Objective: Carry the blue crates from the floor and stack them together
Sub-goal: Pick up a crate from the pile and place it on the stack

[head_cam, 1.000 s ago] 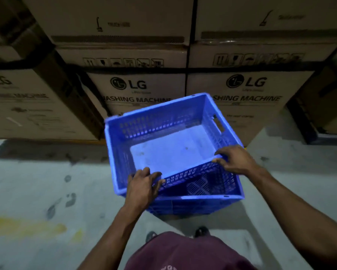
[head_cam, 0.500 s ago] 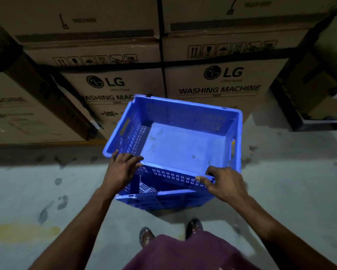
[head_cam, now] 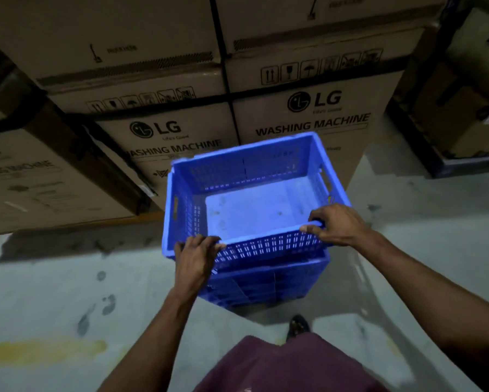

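A blue crate (head_cam: 254, 193) is held by its near rim over a second crate (head_cam: 268, 284), in front of stacked cartons (head_cam: 308, 114) marked "LG Washing Machine".

The cartons are stacked in rows behind, filling the upper frame, above a pale concrete floor (head_cam: 68, 292) that is marked by dark stains and a yellow patch (head_cam: 45, 350). The upper crate, perforated at the sides, is seen set on the lower one, which stands on the floor just before the cartons. The near rim is gripped at its left end by the left hand (head_cam: 196, 257), fingers curled over the edge, and at its right end by the right hand (head_cam: 335, 226), fingers likewise wrapped over it. A maroon garment (head_cam: 282, 366) and one shoe (head_cam: 297, 325) are seen below.
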